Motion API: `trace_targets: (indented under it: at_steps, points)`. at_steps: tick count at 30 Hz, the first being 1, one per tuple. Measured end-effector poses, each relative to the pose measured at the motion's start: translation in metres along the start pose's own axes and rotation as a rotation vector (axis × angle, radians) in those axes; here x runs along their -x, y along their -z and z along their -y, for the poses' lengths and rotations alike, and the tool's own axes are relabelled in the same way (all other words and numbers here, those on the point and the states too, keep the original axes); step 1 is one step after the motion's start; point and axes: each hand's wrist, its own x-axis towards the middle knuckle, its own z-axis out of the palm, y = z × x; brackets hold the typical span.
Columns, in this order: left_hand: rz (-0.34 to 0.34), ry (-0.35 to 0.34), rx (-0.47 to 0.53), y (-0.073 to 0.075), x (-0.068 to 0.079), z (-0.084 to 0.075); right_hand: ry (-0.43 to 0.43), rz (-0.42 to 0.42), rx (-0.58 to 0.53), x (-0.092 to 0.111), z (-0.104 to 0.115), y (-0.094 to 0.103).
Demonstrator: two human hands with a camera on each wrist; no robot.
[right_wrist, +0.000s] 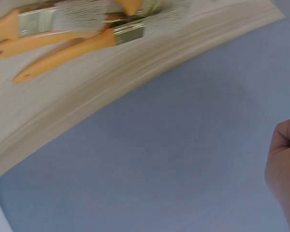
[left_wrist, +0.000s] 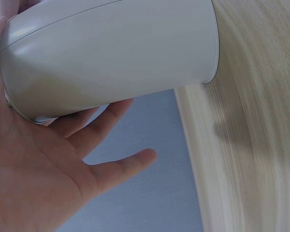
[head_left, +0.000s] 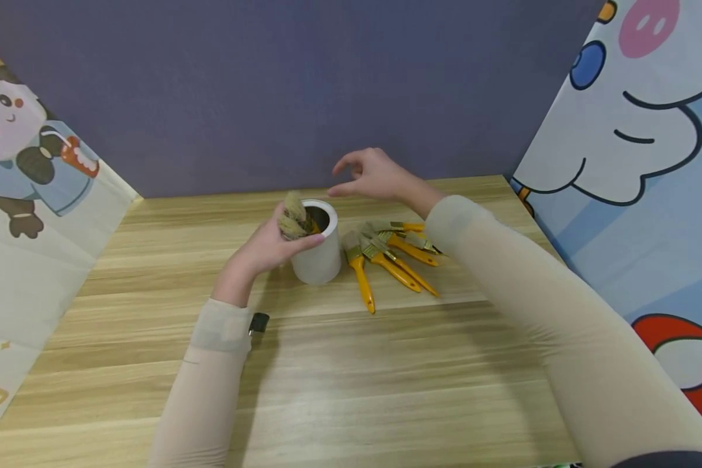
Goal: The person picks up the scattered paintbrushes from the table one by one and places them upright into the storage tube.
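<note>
A white cylindrical container (head_left: 317, 263) stands on the table, with brushes (head_left: 293, 218) in it whose pale bristles lean over the left side of the rim. My left hand (head_left: 263, 246) grips the container near its top, thumb across the front of the rim; the left wrist view shows fingers behind the white wall (left_wrist: 111, 53) and one finger extended away from it. My right hand (head_left: 377, 175) hovers behind and right of the container, fingers loosely bent, nothing between thumb and fingers. Several paintbrushes (head_left: 363, 286) with orange handles lie in an overlapping pile right of the container.
The wooden table (head_left: 339, 390) reaches back to a plain blue-grey wall (head_left: 304, 91). Cartoon-printed panels flank it on the left (head_left: 52, 260) and right (head_left: 597, 240). A small black piece (head_left: 259, 322) shows beside my left cuff.
</note>
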Motion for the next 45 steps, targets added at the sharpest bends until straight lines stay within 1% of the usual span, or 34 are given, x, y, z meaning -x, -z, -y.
trace_targets:
  at_steps: [4, 10, 18, 21, 25, 30, 37, 41, 43, 45]
  points:
    - [-0.011, -0.011, 0.001, -0.001, 0.000, 0.000, -0.052, 0.002, 0.003, 0.005, -0.016, 0.004]
    - [-0.025, -0.013, 0.002, -0.002, 0.001, -0.001, -0.099, 0.006, -0.009, 0.015, -0.043, 0.012]
    - [-0.031, -0.003, 0.008, -0.001, 0.001, 0.000, -0.212, 0.023, -0.085, 0.041, -0.075, 0.016]
    - [-0.034, 0.003, 0.004, -0.001, 0.002, 0.000, -0.245, 0.028, -0.087, 0.051, -0.088, 0.015]
    - [-0.034, 0.005, -0.003, -0.001, 0.002, 0.000, -0.272, 0.026, -0.068, 0.062, -0.104, 0.010]
    - [-0.035, 0.002, 0.003, -0.002, 0.002, 0.000, -0.278, 0.033, -0.097, 0.071, -0.124, 0.001]
    - [-0.037, 0.017, 0.012, 0.000, 0.002, 0.004, -0.257, 0.053, -0.124, 0.070, -0.146, -0.019]
    - [-0.034, 0.009, 0.010, 0.000, 0.002, 0.004, -0.311, 0.098, -0.163, 0.067, -0.152, -0.029]
    - [-0.031, 0.013, 0.007, 0.000, 0.002, 0.003, -0.345, 0.114, -0.168, 0.065, -0.153, -0.033]
    - [-0.028, 0.022, 0.002, 0.000, 0.002, 0.001, -0.361, 0.122, -0.166, 0.062, -0.153, -0.036]
